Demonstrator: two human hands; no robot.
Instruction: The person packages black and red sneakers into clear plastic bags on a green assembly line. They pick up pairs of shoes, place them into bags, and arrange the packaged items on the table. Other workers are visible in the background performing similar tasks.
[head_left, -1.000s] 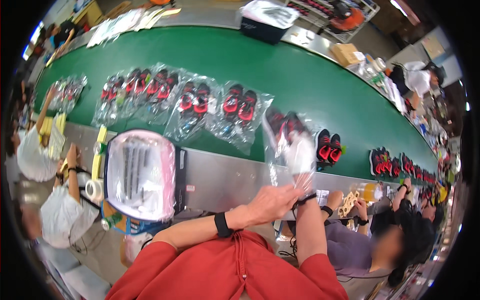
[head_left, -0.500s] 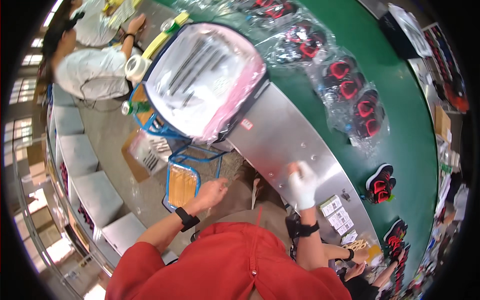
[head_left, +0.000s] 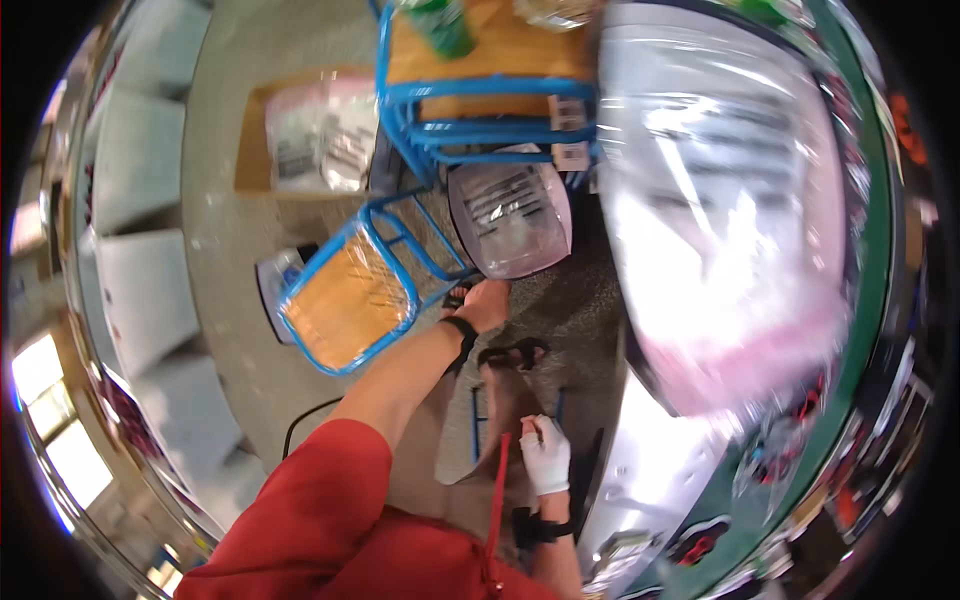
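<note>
My left hand, bare, reaches down beside the near edge of a small dark-rimmed bin on the floor. Clear plastic with dark strips shows inside the bin. The back of this hand faces up and its fingers are hidden, so I cannot tell whether it grips the rim. In a white glove with bare fingertips, my right hand hangs over my lap, fingers curled inward. Whatever it may hold is too small to make out.
A blue-framed stool with a wooden seat stands left of my left hand. Stacked stools are beyond it. A large plastic-lined bin sits on the right by the metal table. An open cardboard box lies far left.
My view has turned left and down toward the floor. My left hand has stretched forward to the small bin. My right hand has left the metal table and come over my lap.
</note>
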